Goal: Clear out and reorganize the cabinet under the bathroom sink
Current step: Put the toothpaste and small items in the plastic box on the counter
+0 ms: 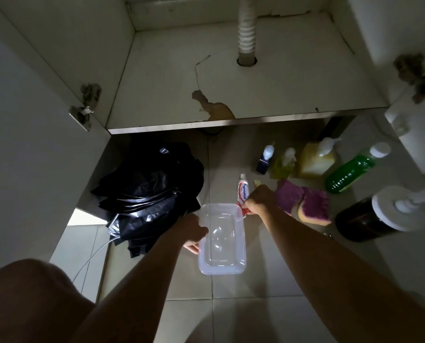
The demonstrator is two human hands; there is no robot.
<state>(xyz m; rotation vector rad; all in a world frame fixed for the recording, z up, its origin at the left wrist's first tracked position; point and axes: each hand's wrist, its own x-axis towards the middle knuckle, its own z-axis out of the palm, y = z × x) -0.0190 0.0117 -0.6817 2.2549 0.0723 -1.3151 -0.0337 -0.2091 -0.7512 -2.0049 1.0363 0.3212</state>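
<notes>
Over the tiled floor (233,315), a clear container (222,243) is gripped by the left hand (193,231), a toothpaste tube (243,191) by the right hand (259,200); the far cabinet base (293,90) is cracked.

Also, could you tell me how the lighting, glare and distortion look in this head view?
Head view: dim, brighter on the cabinet floor; soft glare on the clear container in the left hand; black bags lose detail in shadow; wide-angle stretches the corners; right hinge looks blurred.
</notes>
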